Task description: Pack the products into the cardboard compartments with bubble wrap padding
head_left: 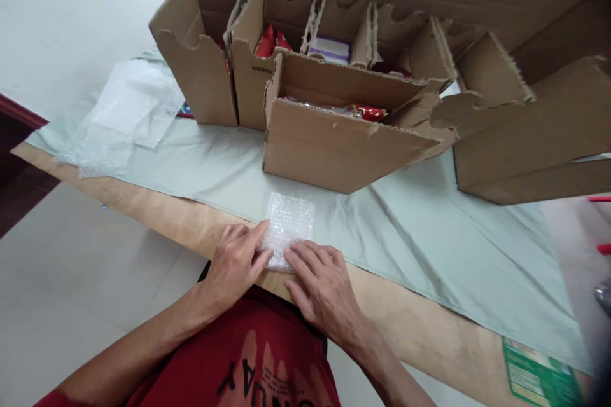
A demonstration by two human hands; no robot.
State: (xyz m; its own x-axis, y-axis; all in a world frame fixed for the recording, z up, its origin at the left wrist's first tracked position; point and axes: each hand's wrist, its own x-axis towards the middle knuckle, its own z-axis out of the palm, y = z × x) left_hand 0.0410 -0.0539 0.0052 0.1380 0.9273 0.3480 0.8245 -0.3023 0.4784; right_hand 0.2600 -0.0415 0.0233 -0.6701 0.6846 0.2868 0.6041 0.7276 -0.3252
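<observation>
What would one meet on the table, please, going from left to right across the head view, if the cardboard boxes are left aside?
Bubble wrap pile, left hand, small bubble wrap piece, right hand, green printed item.

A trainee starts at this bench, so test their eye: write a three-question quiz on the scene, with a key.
1. True or false: the left hand and the right hand both touch the small bubble-wrap piece.
2. Where does the loose bubble-wrap pile lie?
A) on the floor
B) left of the cardboard boxes
C) under the right hand
3. Fill in the colour: the cloth spread under the boxes is pale ____.

Key: 1. True. 2. B. 3. Green.
</observation>
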